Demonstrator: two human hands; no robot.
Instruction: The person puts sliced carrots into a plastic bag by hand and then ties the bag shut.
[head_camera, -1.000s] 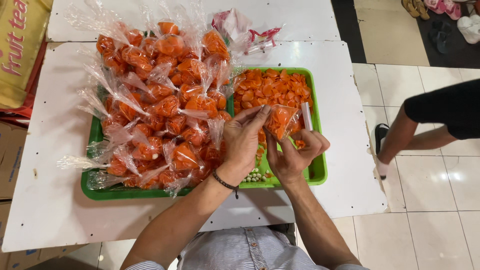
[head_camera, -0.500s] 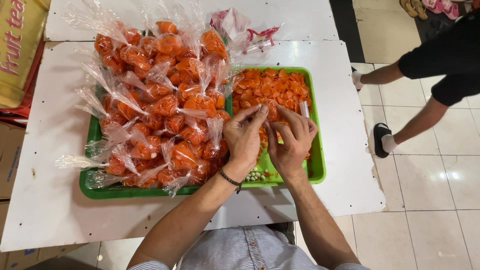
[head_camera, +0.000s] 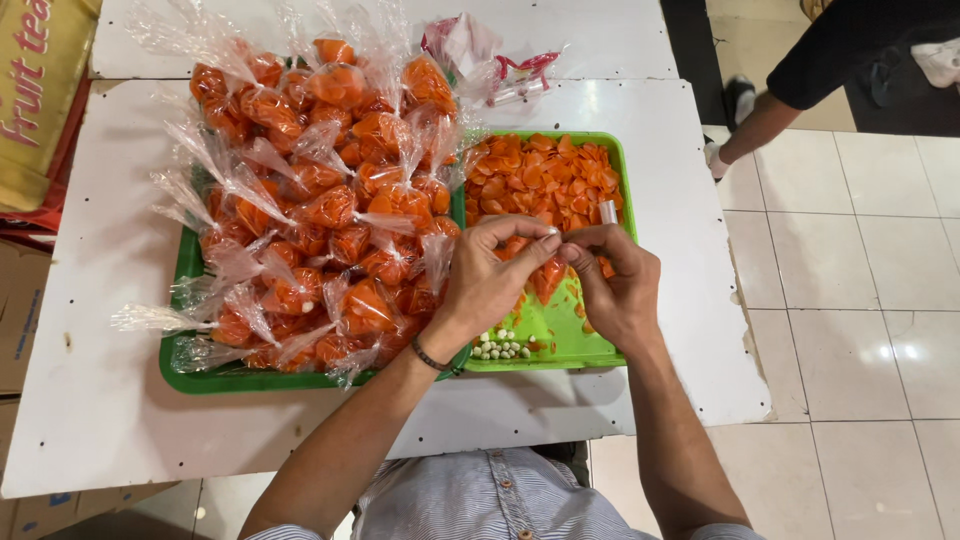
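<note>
Hands drawn closer, left hand (head_camera: 490, 280) and right hand (head_camera: 615, 285) pinching small filled bag (head_camera: 548, 275) between them, over green tray (head_camera: 610, 352).

Bright, even indoor light from overhead. Soft, faint shadows under the forearms on the white table (head_camera: 120, 400). Sharp glints on the clear bags (head_camera: 300, 200) and a dull sheen on the floor tiles (head_camera: 880, 350). Crisp focus across the middle, slight softness at the left hand (head_camera: 490, 285) and right hand (head_camera: 615, 290). Mild wide-angle bending toward the edges.
</note>
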